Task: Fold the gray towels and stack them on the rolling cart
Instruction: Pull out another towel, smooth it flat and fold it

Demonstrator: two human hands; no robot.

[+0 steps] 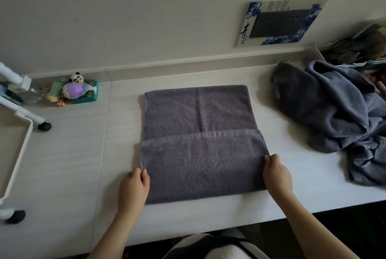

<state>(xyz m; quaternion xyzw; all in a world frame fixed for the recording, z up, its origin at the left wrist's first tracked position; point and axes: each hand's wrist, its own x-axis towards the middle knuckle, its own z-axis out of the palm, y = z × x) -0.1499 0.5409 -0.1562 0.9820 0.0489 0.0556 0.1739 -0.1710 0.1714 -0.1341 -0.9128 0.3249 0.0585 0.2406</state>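
left hand [134, 186] fingers pinch towel [200, 154] left edge; right hand [276, 172] fingers pinch right edge

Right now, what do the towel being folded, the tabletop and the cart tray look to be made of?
Towel being folded: looks like terry cloth, matte, nubby pile with a smooth woven hem band. Tabletop: probably laminate, pale wood-grain print, slight sheen and a straight seam. Cart tray: likely white plastic, given its smooth rounded rim; painted metal is possible.
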